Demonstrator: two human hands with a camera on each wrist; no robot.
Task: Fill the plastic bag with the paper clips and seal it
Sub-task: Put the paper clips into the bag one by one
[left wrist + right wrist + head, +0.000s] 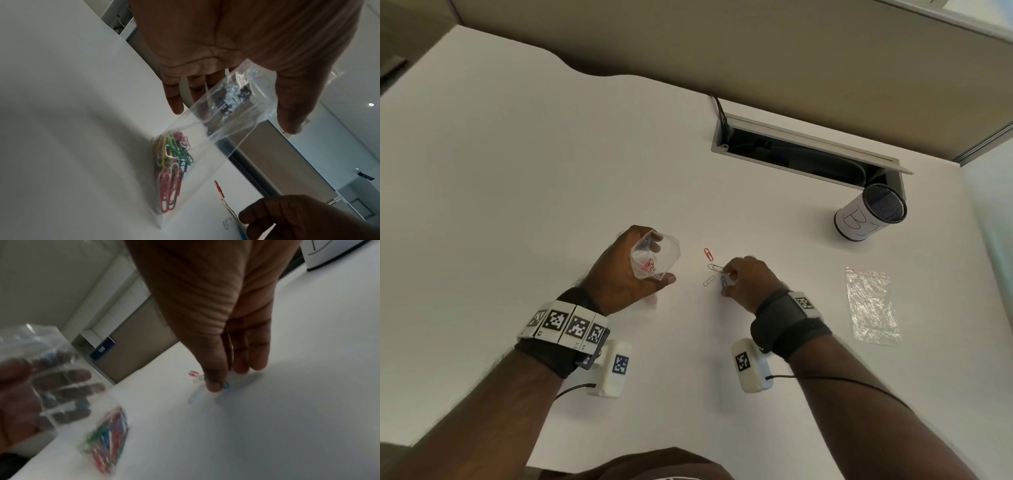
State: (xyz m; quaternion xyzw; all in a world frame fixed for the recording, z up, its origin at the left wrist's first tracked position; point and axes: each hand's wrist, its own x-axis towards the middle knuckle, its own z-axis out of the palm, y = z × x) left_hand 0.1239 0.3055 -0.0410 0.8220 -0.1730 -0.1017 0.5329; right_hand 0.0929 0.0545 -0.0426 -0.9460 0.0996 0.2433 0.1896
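The left hand (pixel 626 270) grips a small clear plastic zip bag (pixel 654 258) near the middle of the white desk (pixel 551 171); fingers are curled round its upper part, thumb on the other side, and the mouth stands open. The right hand (pixel 746 282) is just beside it, fingertips (pixel 213 386) closed in a pinch on a blue paper clip (pixel 724 281) at the desk surface. A red paper clip (pixel 708 254) and 2 silver wire paper clips (pixel 711 274) lie between the hands.

The left wrist view shows the bag's bottom resting on the desk w/ a heap of coloured paper clips (pixel 172 165) inside: red, green, yellow, blue. The head view shows only some pink there. The right wrist view is blurred. Only the head view shows a second, flat clear plastic bag (pixel 871 305) near the right edge and a black mesh cup with a white paper label (pixel 869 212) toward the far right corner.
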